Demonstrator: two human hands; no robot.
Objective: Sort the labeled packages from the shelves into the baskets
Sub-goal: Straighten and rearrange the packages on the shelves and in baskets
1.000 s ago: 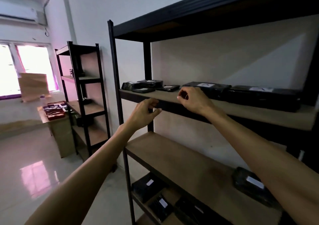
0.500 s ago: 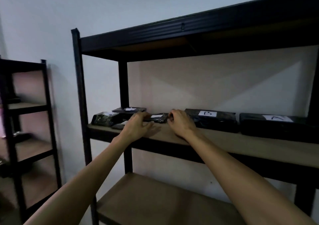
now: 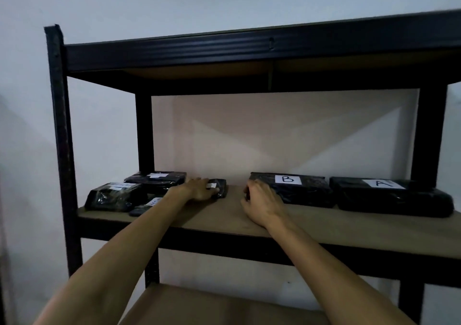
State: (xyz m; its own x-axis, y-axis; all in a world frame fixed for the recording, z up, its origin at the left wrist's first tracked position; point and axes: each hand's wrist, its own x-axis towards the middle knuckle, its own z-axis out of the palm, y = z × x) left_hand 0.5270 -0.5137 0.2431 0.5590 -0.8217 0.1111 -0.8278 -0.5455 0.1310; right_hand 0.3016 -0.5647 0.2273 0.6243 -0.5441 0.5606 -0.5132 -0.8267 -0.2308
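Black wrapped packages with white labels lie on the wooden shelf (image 3: 324, 225) at chest height. My left hand (image 3: 199, 190) lies over a small black package (image 3: 220, 187) near the shelf's middle, fingers closed on its near end. My right hand (image 3: 262, 201) has its fingers curled over the left end of the long package marked B (image 3: 299, 190). The package marked A (image 3: 391, 197) lies to the right of it, untouched. Three more packages sit at the left: a bulky one (image 3: 114, 196), a flat one behind it (image 3: 157, 178), and a small one (image 3: 147, 206) partly hidden by my left forearm.
The shelf unit has black metal posts (image 3: 62, 150) and a top shelf (image 3: 249, 55) close overhead. A lower wooden shelf (image 3: 199, 307) shows below between my arms. A pale wall stands behind. No basket is in view.
The view has risen and closed in on the shelf. My left hand slid right onto the small package. My right hand moved right from that package to the end of package B.
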